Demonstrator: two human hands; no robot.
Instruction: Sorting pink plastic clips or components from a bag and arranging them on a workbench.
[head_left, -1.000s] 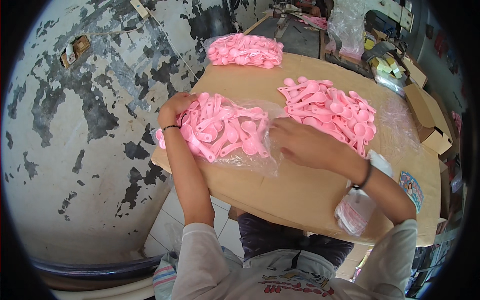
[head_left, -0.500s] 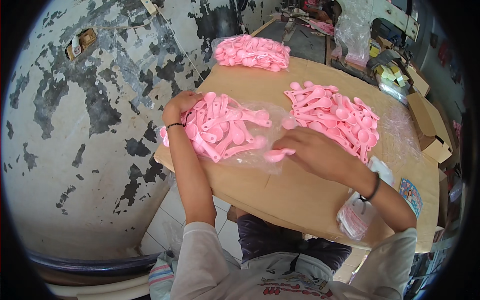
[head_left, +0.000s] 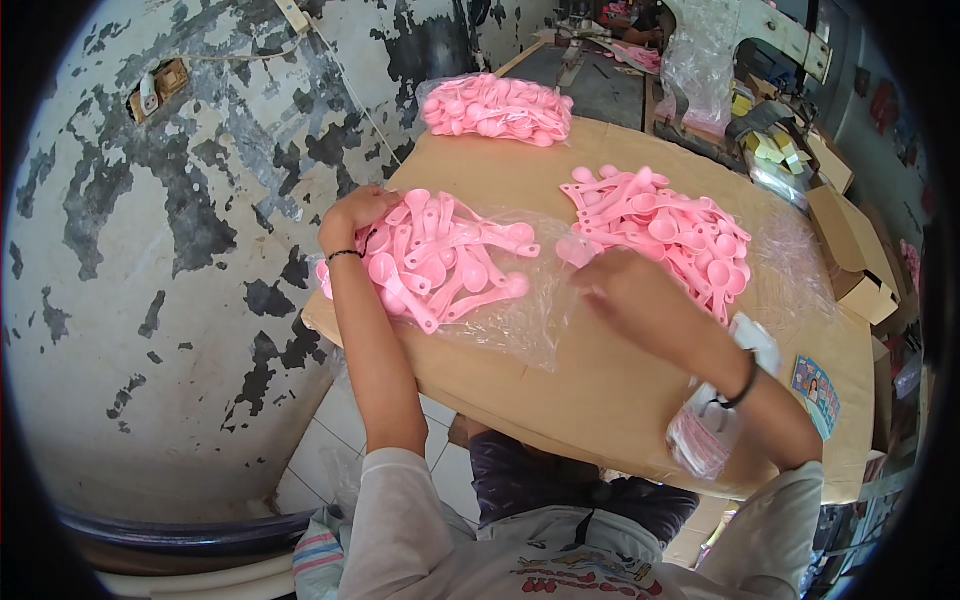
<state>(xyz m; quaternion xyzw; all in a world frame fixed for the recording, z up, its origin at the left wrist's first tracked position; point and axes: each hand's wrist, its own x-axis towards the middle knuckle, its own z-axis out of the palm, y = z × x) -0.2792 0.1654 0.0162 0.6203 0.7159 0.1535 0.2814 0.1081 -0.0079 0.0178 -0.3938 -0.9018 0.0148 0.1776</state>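
Pink plastic spoons (head_left: 440, 245) lie heaped in a clear thin plastic bag (head_left: 535, 335), left part of the brown cardboard-covered surface (head_left: 500, 385). Bare left grip (head_left: 356, 217) touches the heap's left end; fingertips hidden, can't tell if clenched on the bag. Bare right grip (head_left: 618, 282) is just right of the bag; one pink spoon bowl (head_left: 574, 250) right by its fingers, can't tell if grasped. Loose pink spoon pile (head_left: 665, 225) beyond right grip; filled clear bag of pink spoons (head_left: 497, 110) at far edge.
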